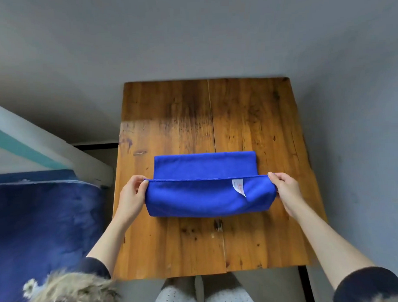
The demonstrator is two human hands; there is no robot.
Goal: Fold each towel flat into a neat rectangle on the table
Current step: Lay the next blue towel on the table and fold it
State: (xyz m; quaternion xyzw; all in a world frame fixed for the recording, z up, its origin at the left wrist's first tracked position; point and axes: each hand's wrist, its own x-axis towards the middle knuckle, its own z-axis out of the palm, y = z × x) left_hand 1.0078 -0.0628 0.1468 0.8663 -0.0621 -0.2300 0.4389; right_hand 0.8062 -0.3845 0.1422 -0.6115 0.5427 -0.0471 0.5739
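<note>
A bright blue towel [206, 195] lies across the middle of the wooden table [248, 117]. Its near part is lifted and doubled over, and a flat strip of it shows behind the raised hem. A white label [238, 187] hangs near the right end. My left hand [132, 196] pinches the towel's left end at the hem. My right hand [285, 190] pinches the right end the same way. The towel is stretched between the two hands.
The table's far half is bare wood with a crack down the centre. A bed with a dark blue cover [38, 224] stands close on the left. A fur-trimmed garment [70, 293] lies at the lower left. Grey floor surrounds the table.
</note>
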